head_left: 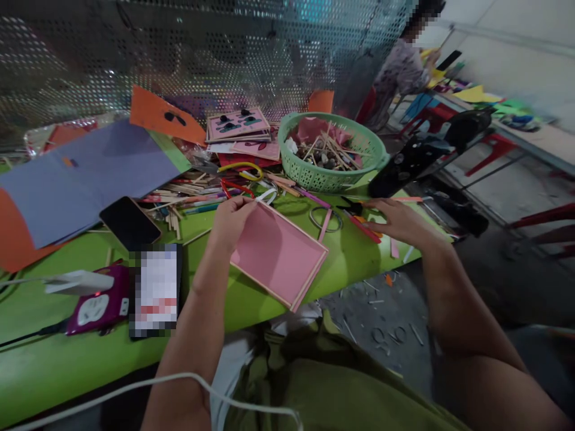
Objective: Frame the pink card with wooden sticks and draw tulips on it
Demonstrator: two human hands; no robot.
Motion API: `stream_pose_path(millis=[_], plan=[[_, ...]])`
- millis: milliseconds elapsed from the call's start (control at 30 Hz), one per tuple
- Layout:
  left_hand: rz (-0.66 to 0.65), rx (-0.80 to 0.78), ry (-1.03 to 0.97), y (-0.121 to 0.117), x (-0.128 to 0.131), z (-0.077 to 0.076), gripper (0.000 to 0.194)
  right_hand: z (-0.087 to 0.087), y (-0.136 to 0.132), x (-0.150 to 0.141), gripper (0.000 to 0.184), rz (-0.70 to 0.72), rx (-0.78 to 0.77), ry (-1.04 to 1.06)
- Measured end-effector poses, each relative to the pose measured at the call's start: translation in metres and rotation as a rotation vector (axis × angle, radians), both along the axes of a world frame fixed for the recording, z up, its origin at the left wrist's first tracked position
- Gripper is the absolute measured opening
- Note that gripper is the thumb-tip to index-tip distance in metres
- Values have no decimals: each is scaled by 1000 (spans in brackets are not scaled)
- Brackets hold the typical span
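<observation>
My left hand (231, 221) grips the far corner of a pink card (281, 254) edged with thin wooden sticks, tilted over the green table's (54, 353) near edge. My right hand (398, 218) lies low over the table's right end, fingers stretched toward a red stick (363, 229) and black-handled scissors (351, 206); whether it touches them I cannot tell. A wire ring (324, 220) lies between the hands.
A green basket (330, 158) of sticks stands at the back. Loose sticks and pens (193, 197), purple paper (85, 176), orange card (164, 117), two phones (129, 222), a purple power strip (101, 305) lie left. Another person (404, 66) sits far right.
</observation>
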State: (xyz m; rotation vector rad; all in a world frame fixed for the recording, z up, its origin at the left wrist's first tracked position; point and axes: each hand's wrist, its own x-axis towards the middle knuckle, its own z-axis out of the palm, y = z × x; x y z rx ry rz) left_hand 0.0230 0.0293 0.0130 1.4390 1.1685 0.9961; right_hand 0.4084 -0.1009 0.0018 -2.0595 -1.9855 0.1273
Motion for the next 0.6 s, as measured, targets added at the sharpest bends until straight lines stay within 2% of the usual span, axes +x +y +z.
stream_pose_path(millis=[133, 233, 300, 433, 600], plan=[[-2, -1, -4, 0, -1, 1, 17, -5, -4, -7, 41, -1, 52, -21], [13, 0, -22, 2, -3, 0, 17, -1, -2, -22, 39, 9, 55, 1], [23, -3, -29, 3, -6, 0, 17, 4, 4, -34, 37, 68, 66, 50], [45, 16, -10, 6, -14, 2, 15, 10, 35, -62, 34, 221, 72, 121], [98, 35, 27, 9, -30, 7, 16, 12, 86, -103, 33, 346, 39, 94]])
